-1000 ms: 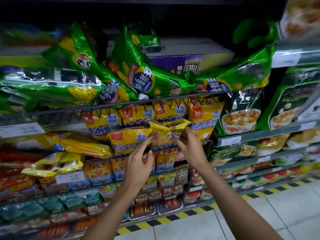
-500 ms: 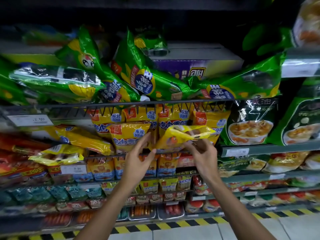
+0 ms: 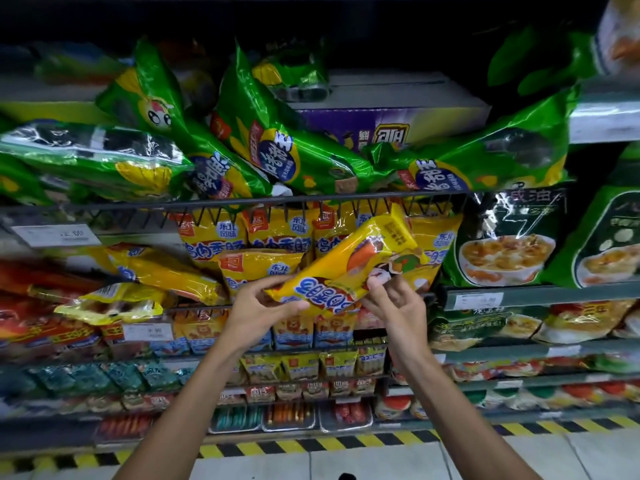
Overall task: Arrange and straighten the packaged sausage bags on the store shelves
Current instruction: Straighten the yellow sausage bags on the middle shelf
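Two hands hold one glossy yellow plastic sausage bag [image 3: 349, 268] out in front of the shelves, tilted so its far end rises toward the upper right, just below the dark wire shelf rail [image 3: 242, 201]. The left hand [image 3: 258, 310] pinches the bag's lower left end, thumb on top and fingers beneath. The right hand [image 3: 394, 308] grips its lower edge near the middle, fingers curled round the film.

The bag looks light and limp, with slick, crinkly film that would likely slide in a loose pinch. The sausages inside probably give it some stiffness along its length. Holding it at both ends, or by the sealed edges, seems the safest way to turn and seat it.

Compared with half a second ago, the bag has been drawn away from the row of upright yellow sausage bags [image 3: 277, 237] and swung round, so its printed face shows upside down. The left hand, then open and reaching with spread fingers, now has hold of it. The right hand has shifted lower along the bag.
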A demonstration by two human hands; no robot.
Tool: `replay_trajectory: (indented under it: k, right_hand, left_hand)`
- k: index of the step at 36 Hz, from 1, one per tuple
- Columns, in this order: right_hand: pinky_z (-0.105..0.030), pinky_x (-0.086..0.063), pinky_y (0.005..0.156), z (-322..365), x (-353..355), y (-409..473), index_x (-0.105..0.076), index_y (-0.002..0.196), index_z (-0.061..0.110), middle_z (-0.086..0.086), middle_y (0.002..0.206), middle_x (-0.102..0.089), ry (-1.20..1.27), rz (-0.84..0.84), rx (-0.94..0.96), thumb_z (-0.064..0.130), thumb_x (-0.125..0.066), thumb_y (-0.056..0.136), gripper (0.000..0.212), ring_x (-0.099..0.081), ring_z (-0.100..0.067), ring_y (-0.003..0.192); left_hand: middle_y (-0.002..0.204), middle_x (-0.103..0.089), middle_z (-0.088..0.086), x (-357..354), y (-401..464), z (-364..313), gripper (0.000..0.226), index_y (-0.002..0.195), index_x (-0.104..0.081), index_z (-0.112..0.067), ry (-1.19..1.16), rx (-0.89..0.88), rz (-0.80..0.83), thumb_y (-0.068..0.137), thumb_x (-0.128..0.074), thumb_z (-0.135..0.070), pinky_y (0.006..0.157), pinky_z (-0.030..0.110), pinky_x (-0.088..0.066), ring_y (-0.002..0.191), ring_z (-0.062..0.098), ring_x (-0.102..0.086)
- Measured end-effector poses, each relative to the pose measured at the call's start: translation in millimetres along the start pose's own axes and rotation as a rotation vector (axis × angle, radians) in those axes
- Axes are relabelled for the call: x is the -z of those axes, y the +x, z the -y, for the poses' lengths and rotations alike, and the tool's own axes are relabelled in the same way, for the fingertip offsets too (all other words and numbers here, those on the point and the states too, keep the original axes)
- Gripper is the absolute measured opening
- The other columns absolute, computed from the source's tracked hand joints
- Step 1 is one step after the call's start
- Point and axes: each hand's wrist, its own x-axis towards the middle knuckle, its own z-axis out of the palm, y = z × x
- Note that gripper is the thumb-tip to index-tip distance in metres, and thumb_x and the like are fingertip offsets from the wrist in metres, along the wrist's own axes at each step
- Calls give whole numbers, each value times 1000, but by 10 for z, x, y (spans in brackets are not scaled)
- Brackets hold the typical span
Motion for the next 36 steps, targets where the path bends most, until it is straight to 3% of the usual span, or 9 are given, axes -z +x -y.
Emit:
replay_trajectory:
  k: [4,10,13,16,19,22,25,30,36]
  right_hand:
    - [-34,-57,98,-102,19,-1,-59,134,14,-8,126,-73,122,106,-209,38,-72,92,50,-69,-29,118]
    - [-36,-56,100,-99,209,-66,-59,133,5,-8,126,-73,-171,324,-381,42,-65,96,52,-70,-23,117]
    - [-36,-60,89,-37,313,-157,-64,133,8,-4,115,-77,-383,484,-239,26,-63,101,37,-73,-22,109]
    - [-36,-62,83,95,284,-235,-71,125,19,2,102,-79,-468,404,135,20,-65,102,24,-76,-19,98]
    - [-22,-52,98,295,121,-154,-62,137,28,16,125,-71,-637,323,492,30,-66,101,36,-67,-8,119]
    - [-22,-44,108,404,-58,45,-48,149,35,23,146,-52,-847,388,462,48,-61,100,52,-47,1,137]
    - [-34,-50,106,336,-130,205,-44,152,34,15,146,-54,-1104,475,294,59,-60,94,66,-52,-4,131]
    - [-34,-60,89,217,-85,229,-47,148,39,31,125,-58,-932,512,189,72,-52,87,69,-64,4,109]
    - [-19,-58,87,176,6,157,-48,140,43,34,123,-60,-680,353,186,46,-65,92,50,-65,6,110]
  left_hand:
    - [64,-66,-20,-24,63,16,18,65,-72,-43,-105,11,-181,62,-89,-50,51,16,-51,59,-4,-64]
    - [92,-77,-25,-40,121,-65,26,88,-79,-55,-210,15,-245,72,-88,-36,65,14,-59,83,-3,-74]
    - [94,-80,-14,0,147,-56,34,94,-81,-47,-226,-10,-241,64,-92,-58,63,22,-60,85,6,-76]
    - [100,-80,-5,21,166,-35,47,95,-82,-41,-208,-19,-228,57,-91,-66,76,28,-63,94,15,-76]
    - [99,-80,-10,-2,188,-63,33,95,-80,-48,-155,-7,-199,64,-91,-53,71,23,-60,94,10,-76]
    - [100,-80,-11,-29,209,-115,29,95,-81,-49,-128,-29,-141,69,-90,-39,74,17,-58,95,8,-76]
    - [101,-81,-8,-44,216,-178,27,96,-83,-38,-120,-55,-66,70,-91,-39,75,19,-59,95,11,-77]
    - [107,-79,-10,-14,246,-209,29,105,-80,-33,-70,-55,30,77,-89,-34,79,19,-59,100,8,-75]
    - [120,-73,-21,40,244,-183,38,115,-74,-46,-168,-67,-73,79,-82,-38,88,22,-59,114,2,-69]
